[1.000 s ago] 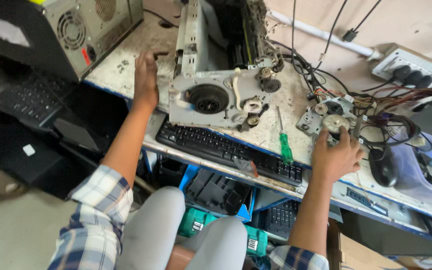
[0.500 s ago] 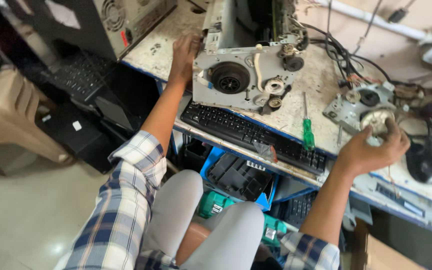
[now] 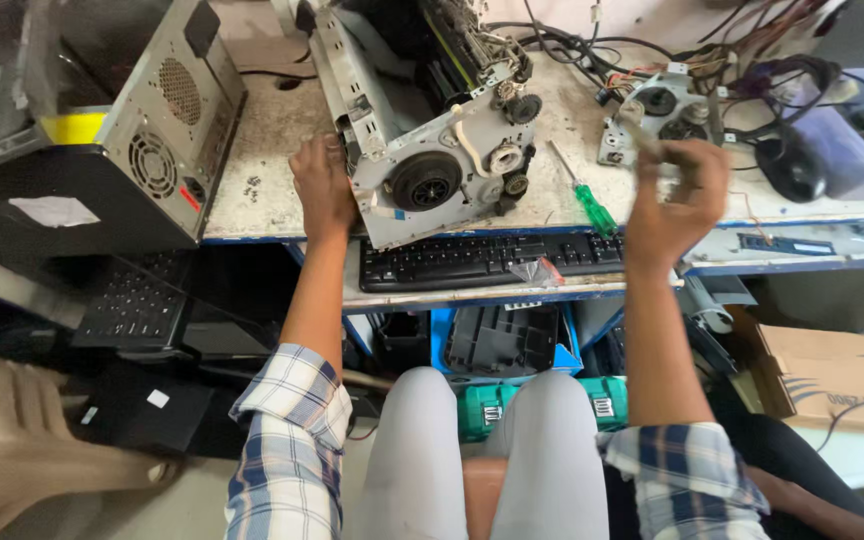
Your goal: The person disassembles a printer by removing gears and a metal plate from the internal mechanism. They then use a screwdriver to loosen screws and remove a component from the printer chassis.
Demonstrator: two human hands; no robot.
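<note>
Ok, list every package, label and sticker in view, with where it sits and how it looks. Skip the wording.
White sticker: oblong, on the black side of the computer case at left.
Yellow label: strip on the case's upper edge.
Small white sticker: square, on a black device on the floor at left.
Cardboard box: brown with blue print, low right.
Barcode labels: small, white, on the green cases under the desk.
No screens.

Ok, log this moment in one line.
left hand: on grey stripped printer chassis | right hand: raised, blurred small part | green-handled screwdriver: on bench
</note>
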